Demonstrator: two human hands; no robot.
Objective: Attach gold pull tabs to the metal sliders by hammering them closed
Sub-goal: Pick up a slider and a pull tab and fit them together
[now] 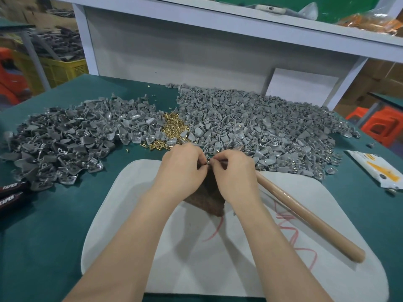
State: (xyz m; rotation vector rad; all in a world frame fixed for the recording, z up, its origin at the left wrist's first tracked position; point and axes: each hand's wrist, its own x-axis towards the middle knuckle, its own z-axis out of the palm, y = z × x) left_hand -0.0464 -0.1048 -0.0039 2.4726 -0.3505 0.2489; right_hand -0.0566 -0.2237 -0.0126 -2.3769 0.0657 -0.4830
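Left hand [183,168]: pinching a small part [208,164], too small to identify.
Right hand [234,173]: pinching the same part, fingertips meeting the left's.
Brown block [207,199]: one, lying under both hands.
Hammer [305,214]: one, handle running under the right hand.
Sliders: two grey heaps, left [65,138] and right [250,120].
Gold pull tabs [174,127]: one heap, sitting between them.
Bench [43,225]: green, carrying one white pad [196,258], two black tool handles [11,192], one white packet [377,168].
Room: white shelf [218,18] standing behind; yellow crate [63,70] left, orange stools [383,125] right.

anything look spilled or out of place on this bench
Only small things: a few gold tabs lie scattered on the green mat behind and left of the gold pile, and one grey piece sits alone right of its heap.
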